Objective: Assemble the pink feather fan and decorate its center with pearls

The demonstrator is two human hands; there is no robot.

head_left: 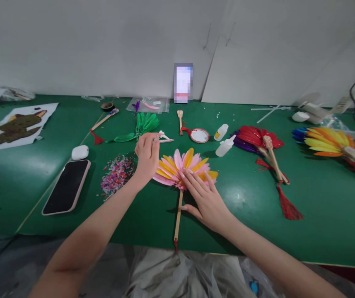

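Observation:
A hand fan of pink and yellow feathers (189, 159) lies on the green table, its wooden handle (178, 219) pointing toward me. My right hand (206, 198) rests flat on the fan's centre, fingers stretched out and thumb by the handle. Above the fan's left side, my left hand (148, 153) is closed with its fingertips together; whatever they hold, if anything, is hidden. Just beyond it are green feathers (146, 124) and a small white tool (166, 138) I cannot identify. Left of the fan sits a pile of multicoloured bits (117, 174).
A phone (67, 188) and white earbud case (80, 152) lie left. Two small bottles (225, 145) and a round white dish (199, 135) are beyond the fan. Red and purple feathers (254, 136) and a yellow-blue feather fan (329, 142) lie right. Another phone (183, 82) leans against the wall.

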